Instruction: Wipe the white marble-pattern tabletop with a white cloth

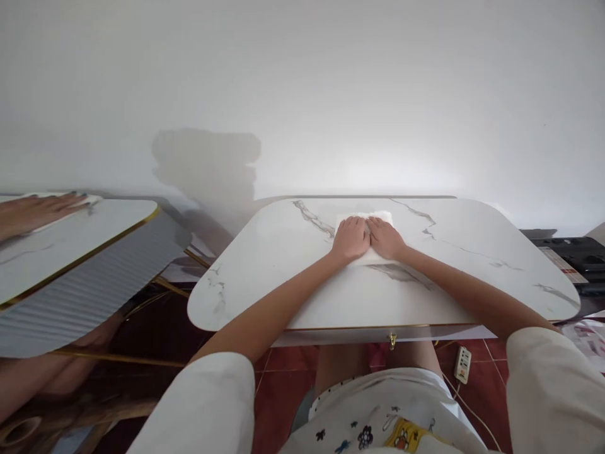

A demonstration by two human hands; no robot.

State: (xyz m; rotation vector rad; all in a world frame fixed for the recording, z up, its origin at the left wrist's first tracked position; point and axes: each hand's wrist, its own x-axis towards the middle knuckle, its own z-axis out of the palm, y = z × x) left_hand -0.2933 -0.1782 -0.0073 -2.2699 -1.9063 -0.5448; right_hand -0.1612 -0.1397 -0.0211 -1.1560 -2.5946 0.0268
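A white marble-patterned table (265,265) with rounded corners and a thin gold edge is in front of me. On it lies a folded white cloth or tissue (377,255), largely covered by my two hands. My left hand (350,238) rests palm down on its left part, fingers laid out forward. Beside it, touching at the fingers, my right hand (386,239) presses flat on the right part. Both arms reach straight out over the table's near edge. What is under the palms is hidden.
At the left, another person's hand (42,207) lies on a white cloth on a second marble-patterned table (80,243). A white wall (302,94) stands behind both tables. A power strip (462,364) with its cord is at the lower right, and a black object (574,251) at the right.
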